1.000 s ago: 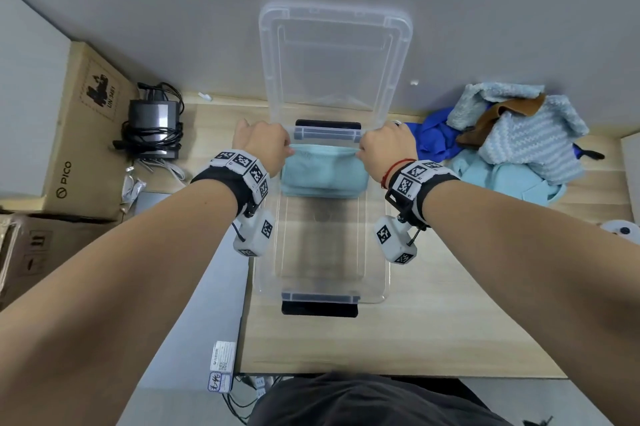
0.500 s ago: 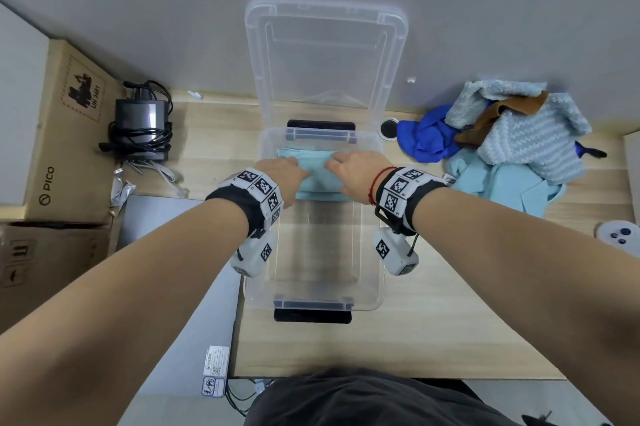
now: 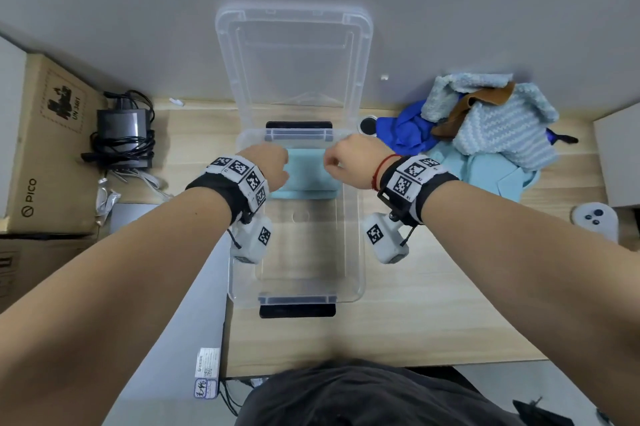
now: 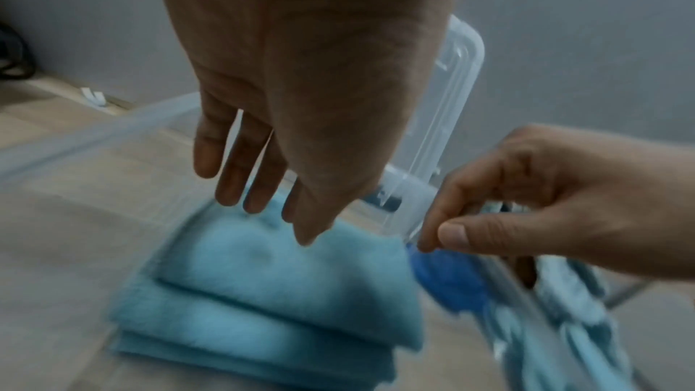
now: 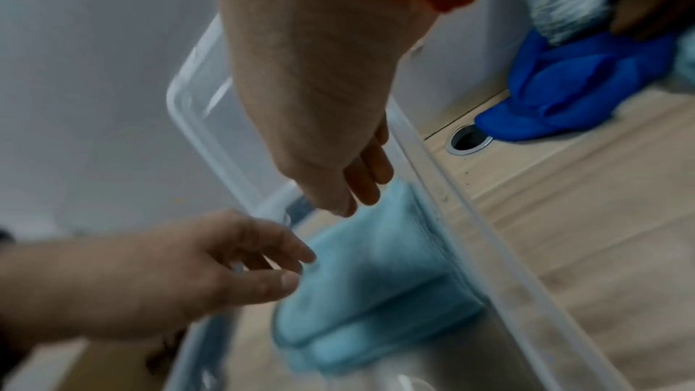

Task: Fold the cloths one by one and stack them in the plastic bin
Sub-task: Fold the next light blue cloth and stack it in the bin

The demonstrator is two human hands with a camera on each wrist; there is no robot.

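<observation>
The folded light-blue cloth (image 3: pixel 304 176) lies on the floor of the clear plastic bin (image 3: pixel 356 245), pushed up against the bin's far end wall, which seems chosen so that later cloths can stack squarely on it or fill the bare near half; both hands hover just above it and neither holds anything; the left hand (image 3: pixel 268 165) hangs over the cloth's left side with fingers (image 4: pixel 229 177) straight and slightly apart, tips just clear of the nap as far as the blurred left wrist view shows; the right hand (image 3: pixel 349 162) is over the right side, its fingers loosely curled and thumb near the forefinger with nothing between them, so I read it as relaxed and empty; this looks like the moment just after a cloth is laid down, with the next one not yet fetched; the bin's lid (image 3: pixel 294 54) stands tilted up against the wall behind the far rim, leaving the opening free from above and from the near side; the bin's long walls stand close beside both wrists, so lifting straight up looks the cleanest way out; the unfolded pile (image 3: pixel 495 134) of pale striped, brown and blue cloths (image 3: pixel 401 134) sits at the desk's (image 3: pixel 433 304) far right, beside the bin, a short reach for the right hand; bare desk at the near right edge offers room to fold.
</observation>
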